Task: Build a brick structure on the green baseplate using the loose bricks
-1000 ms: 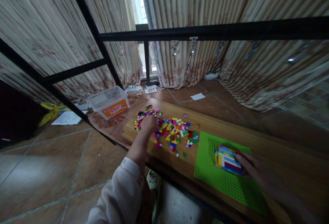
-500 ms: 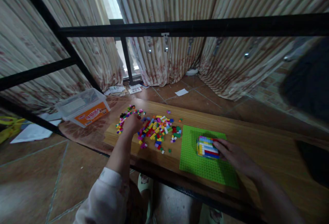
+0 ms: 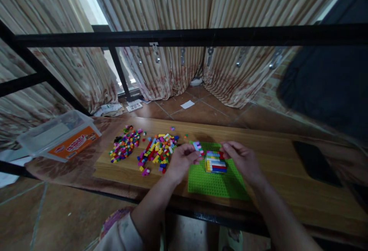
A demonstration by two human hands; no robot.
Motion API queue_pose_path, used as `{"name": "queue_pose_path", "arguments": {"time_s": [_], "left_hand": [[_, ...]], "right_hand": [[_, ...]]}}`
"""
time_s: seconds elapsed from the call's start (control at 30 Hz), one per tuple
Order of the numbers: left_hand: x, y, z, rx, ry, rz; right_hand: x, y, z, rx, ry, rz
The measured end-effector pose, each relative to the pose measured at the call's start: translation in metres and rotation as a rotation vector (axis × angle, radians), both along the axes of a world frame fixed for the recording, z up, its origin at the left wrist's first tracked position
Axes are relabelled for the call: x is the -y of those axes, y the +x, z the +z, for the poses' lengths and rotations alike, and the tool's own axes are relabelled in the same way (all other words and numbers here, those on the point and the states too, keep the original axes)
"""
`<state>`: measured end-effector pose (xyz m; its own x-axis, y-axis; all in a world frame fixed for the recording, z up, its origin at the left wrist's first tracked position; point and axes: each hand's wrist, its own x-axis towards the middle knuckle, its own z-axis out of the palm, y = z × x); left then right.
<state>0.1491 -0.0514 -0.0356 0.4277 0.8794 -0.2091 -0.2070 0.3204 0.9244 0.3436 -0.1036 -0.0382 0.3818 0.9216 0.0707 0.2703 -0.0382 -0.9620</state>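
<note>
My left hand (image 3: 182, 161) is closed in a pinch on a small piece of building bricks (image 3: 197, 147) in pink, white and pale blue, held above the left edge of the green baseplate (image 3: 212, 185). On that baseplate stands a low block of striped bricks (image 3: 216, 165) in yellow, white, red and blue. My right hand (image 3: 241, 161) is at the block's upper right corner, thumb and fingers pinched together close to a red brick. What lies between those fingertips is too small to make out.
Two heaps of loose bricks lie left of the baseplate: a mixed pile (image 3: 126, 143) and a nearer pile (image 3: 158, 151). A clear plastic box (image 3: 60, 136) with an orange label stands at the left end. Toward the right lies a dark flat object (image 3: 316, 162). A black rail (image 3: 184, 38) crosses behind.
My left hand has come from the loose bricks to the baseplate and now holds a pink and white brick piece. My right hand has stayed by the striped block. The view has turned right.
</note>
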Motion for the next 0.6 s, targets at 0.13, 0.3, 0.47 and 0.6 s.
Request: {"name": "queue_pose_path", "arguments": {"time_s": [0.13, 0.3, 0.47, 0.6], "left_hand": [[0.01, 0.021, 0.0, 0.029, -0.01, -0.026], [0.01, 0.028, 0.001, 0.027, 0.088, -0.049], [0.009, 0.028, -0.005, 0.045, 0.168, -0.08], [0.009, 0.026, -0.007, 0.019, 0.175, -0.113]], "right_hand": [[0.0, -0.015, 0.002, -0.066, 0.001, 0.113], [-0.003, -0.024, -0.004, -0.158, 0.072, 0.182], [-0.002, -0.028, -0.005, -0.189, 0.089, 0.172], [0.001, -0.031, -0.001, -0.226, 0.041, 0.185]]}}
